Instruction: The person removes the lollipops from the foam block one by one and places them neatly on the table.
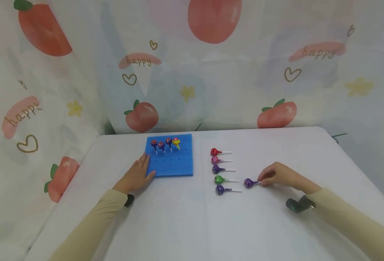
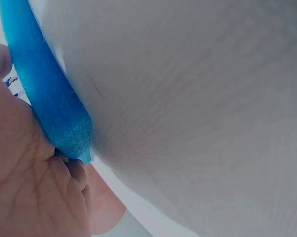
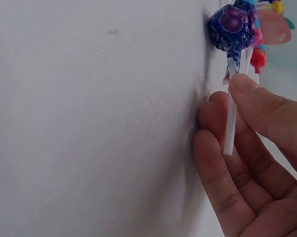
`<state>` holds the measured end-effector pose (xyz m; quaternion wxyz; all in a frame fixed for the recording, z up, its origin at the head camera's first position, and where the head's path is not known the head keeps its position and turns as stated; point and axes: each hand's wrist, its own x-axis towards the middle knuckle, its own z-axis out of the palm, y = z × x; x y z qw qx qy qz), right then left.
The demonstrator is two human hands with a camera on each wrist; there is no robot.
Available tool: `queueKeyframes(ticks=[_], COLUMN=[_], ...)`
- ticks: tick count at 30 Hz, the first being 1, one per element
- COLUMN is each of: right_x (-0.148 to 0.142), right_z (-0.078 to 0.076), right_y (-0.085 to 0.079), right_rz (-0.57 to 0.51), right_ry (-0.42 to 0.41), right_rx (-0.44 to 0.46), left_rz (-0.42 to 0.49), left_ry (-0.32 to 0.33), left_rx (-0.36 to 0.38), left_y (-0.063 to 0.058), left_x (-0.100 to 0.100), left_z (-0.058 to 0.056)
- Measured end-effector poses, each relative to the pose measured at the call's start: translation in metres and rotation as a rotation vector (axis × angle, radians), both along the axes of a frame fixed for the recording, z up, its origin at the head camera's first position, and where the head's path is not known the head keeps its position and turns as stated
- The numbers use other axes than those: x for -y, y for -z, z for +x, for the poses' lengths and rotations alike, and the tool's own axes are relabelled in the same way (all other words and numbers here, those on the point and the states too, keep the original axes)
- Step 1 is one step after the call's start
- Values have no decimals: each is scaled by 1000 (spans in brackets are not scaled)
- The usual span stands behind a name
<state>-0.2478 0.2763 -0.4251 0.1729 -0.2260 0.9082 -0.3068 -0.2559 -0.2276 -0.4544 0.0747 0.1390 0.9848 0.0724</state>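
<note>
Head view: the backdrop [image 1: 211, 83] reads "happy"; four lollipops [image 1: 168, 141] stand in a blue foam board [image 1: 183, 166], my straight-fingered left hand [image 1: 135, 176] against it; my right hand [image 1: 278, 174] pinches a purple lollipop [image 1: 248, 183] near five others [image 1: 218, 179] on the table [image 1: 166, 224]. Left wrist: palm against foam. Right wrist: thumb on the stick [image 3: 230, 123].

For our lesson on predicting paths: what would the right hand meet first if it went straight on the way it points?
Past the purple lollipop it pinches, the right hand would probably meet the green lollipop, stick end first, though the hand's height is unclear.
</note>
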Motion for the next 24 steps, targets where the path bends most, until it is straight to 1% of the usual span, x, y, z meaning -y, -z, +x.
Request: queueKeyframes(ticks=[8,13,16,20,24], right_x=[-8,-18,-24,-28,-26], right_z=[2,1,1,0,-4], right_y=[-2,-3,-7,-15,-26], right_rz=[23,28,4,-16,-30], right_ry=[39,34,23,38,44], right_rx=[33,51,73,110,116], left_rz=[9,10,12,19,14], left_ry=[-3,-2,-2,-1,5], left_rx=[3,4,2,-1,-4], left_y=[0,-1,-1,-1,-1], left_x=[1,1,0,1,2], left_z=[1,2,2,2,2])
